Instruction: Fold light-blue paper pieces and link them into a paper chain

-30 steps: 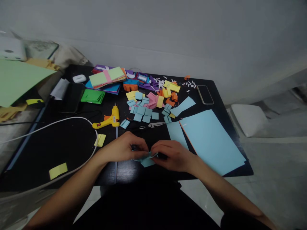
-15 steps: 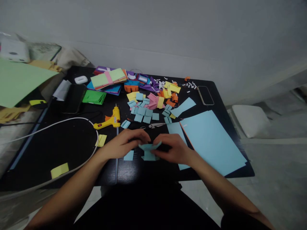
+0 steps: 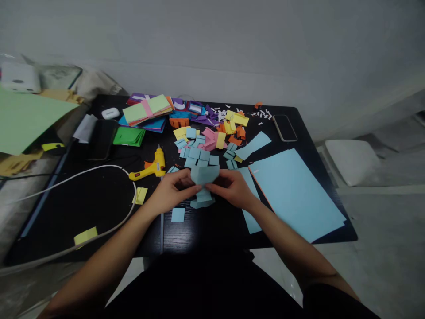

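Note:
Between both hands is a piece of light blue paper (image 3: 205,174), its upper part standing up and its lower part angled toward me. My left hand (image 3: 175,188) pinches its left side, thumb in front and fingers behind. On the other side my right hand (image 3: 233,187) grips it the same way, the two thumbs close together. Another folded light blue piece (image 3: 202,203) shows just below; whether it joins the held paper I cannot tell. A small blue paper square (image 3: 178,215) lies on the black table near my left wrist. Several folded blue pieces (image 3: 195,154) sit beyond my hands.
A yellow glue gun (image 3: 153,166) lies left, near a white cable (image 3: 109,166). Large blue sheets (image 3: 295,195) cover the right side, with a phone (image 3: 284,128) behind. Stacked coloured paper strips (image 3: 148,110), pink pieces (image 3: 210,138) and white scraps (image 3: 262,114) lie toward the wall.
My hands have lifted the blue paper up and away from me, and its upper part now stands broad side toward me. My thumbs have come together on its front.

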A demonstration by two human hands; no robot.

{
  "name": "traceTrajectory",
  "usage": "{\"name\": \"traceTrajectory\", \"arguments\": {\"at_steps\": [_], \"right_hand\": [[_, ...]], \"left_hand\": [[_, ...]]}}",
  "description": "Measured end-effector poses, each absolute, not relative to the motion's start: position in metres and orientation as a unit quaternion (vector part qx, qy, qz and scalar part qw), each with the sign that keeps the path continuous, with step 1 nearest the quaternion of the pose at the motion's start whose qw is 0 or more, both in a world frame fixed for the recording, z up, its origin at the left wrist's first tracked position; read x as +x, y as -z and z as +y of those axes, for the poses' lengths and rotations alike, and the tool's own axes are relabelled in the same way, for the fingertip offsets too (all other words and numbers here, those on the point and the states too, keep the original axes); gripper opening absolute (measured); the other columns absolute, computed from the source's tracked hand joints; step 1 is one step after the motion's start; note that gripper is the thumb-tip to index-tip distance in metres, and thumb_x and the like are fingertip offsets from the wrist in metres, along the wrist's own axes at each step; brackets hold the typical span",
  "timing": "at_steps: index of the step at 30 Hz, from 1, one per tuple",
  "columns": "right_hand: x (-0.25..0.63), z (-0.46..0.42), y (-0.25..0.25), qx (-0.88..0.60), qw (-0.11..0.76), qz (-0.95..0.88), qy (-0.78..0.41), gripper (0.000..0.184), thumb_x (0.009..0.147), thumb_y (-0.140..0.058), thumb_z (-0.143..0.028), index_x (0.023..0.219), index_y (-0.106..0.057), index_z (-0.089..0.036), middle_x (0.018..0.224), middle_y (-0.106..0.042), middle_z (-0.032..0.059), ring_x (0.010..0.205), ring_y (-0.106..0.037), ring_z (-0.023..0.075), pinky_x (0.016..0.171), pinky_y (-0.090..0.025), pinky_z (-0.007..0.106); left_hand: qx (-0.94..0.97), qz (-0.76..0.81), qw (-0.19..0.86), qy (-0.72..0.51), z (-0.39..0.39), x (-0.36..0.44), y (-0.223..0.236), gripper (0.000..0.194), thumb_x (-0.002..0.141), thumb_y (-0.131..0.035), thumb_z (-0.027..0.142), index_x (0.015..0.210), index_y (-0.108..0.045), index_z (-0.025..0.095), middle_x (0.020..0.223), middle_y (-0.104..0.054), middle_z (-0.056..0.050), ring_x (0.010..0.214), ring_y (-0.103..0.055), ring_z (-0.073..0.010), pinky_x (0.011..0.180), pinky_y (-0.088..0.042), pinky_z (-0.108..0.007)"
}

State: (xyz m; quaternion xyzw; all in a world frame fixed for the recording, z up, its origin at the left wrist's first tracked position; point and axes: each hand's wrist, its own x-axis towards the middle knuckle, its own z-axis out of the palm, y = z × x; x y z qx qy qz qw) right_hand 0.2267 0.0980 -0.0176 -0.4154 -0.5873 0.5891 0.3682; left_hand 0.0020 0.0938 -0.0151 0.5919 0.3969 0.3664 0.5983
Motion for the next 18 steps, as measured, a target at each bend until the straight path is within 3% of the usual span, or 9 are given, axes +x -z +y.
{"name": "traceTrajectory", "arguments": {"at_steps": [4, 8, 13, 18], "right_hand": [[0.231, 0.103, 0.013, -0.354, 0.332, -0.572, -0.662, 0.033, 0.078, -0.088, -0.04, 0.102, -0.08, -0.018, 0.095, -0.08, 0.0051, 0.088, -0.075, 0.0219, 0.081, -0.061, 0.036], [0.233, 0.107, 0.013, -0.328, 0.318, -0.567, -0.686, 0.033, 0.077, -0.089, -0.043, 0.096, -0.079, -0.018, 0.093, -0.08, 0.0043, 0.085, -0.075, 0.0204, 0.081, -0.061, 0.035], [0.228, 0.107, 0.023, -0.37, 0.34, -0.549, -0.668, 0.035, 0.074, -0.091, -0.046, 0.085, -0.074, -0.018, 0.081, -0.077, 0.0014, 0.074, -0.071, 0.0178, 0.071, -0.06, 0.032], [0.222, 0.106, 0.033, -0.404, 0.393, -0.506, -0.653, 0.041, 0.069, -0.094, -0.044, 0.087, -0.066, -0.021, 0.086, -0.078, 0.0003, 0.077, -0.074, 0.0175, 0.077, -0.063, 0.034]], "left_hand": [[0.584, 0.35, 0.659, -0.321, 0.097, -0.003, 0.011, 0.024, 0.084, -0.082, 0.033, 0.099, -0.075, 0.015, 0.083, -0.078, -0.004, 0.073, -0.073, -0.0162, 0.069, -0.06, -0.027], [0.587, 0.341, 0.67, -0.299, 0.099, -0.005, 0.01, 0.023, 0.087, -0.078, 0.035, 0.095, -0.076, 0.013, 0.074, -0.077, -0.005, 0.064, -0.071, -0.0152, 0.064, -0.059, -0.026], [0.562, 0.383, 0.651, -0.337, 0.1, 0.001, 0.015, 0.02, 0.087, -0.078, 0.032, 0.093, -0.07, 0.014, 0.065, -0.074, -0.001, 0.057, -0.069, -0.0133, 0.06, -0.056, -0.024], [0.55, 0.403, 0.627, -0.376, 0.1, 0.008, 0.019, 0.029, 0.085, -0.081, 0.036, 0.092, -0.061, 0.017, 0.066, -0.071, 0.002, 0.058, -0.069, -0.0141, 0.061, -0.059, -0.027]]}}
